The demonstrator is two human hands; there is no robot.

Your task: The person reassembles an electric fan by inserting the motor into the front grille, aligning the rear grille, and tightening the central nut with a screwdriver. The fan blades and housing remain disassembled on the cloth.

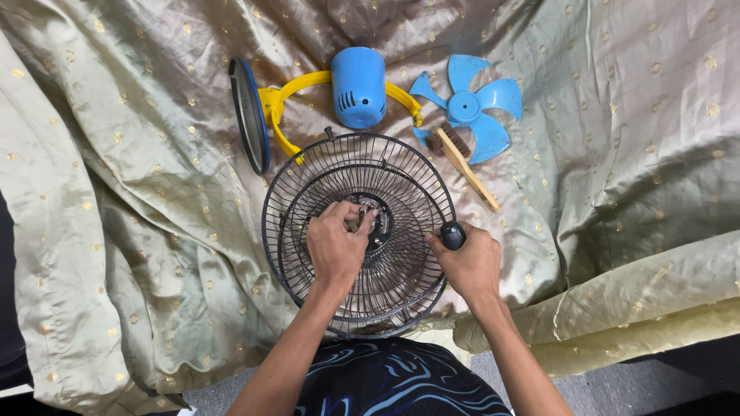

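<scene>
The person is sitting over a pale green satin cloth with small gold dots [632, 154], which is lying spread and rumpled under all the parts, apparently serving as a work surface that keeps small pieces together. Directly in front of the person, two round black wire fan guards [358, 235] are lying stacked one inside the other.

The left hand [337, 243] is resting on the middle of the guards, its fingers pinched narrow around a small fitting at the hub; what that fitting is cannot be told. The right hand [468, 262] is closed around the dark rounded handle of a tool [452, 234] at the guards' right rim, the knob showing above the fist; its working end is hidden. The hold suggests one hand is steadying the centre while the other is applying the tool.

Set apart beyond the guards, well clear of the hands, are lying a blue plastic motor housing on a yellow curved bracket [358, 86], a dark round base disc standing on edge [250, 115], a blue plastic fan blade [470, 104], and a wooden-handled brush [462, 158] touching that blade.
</scene>
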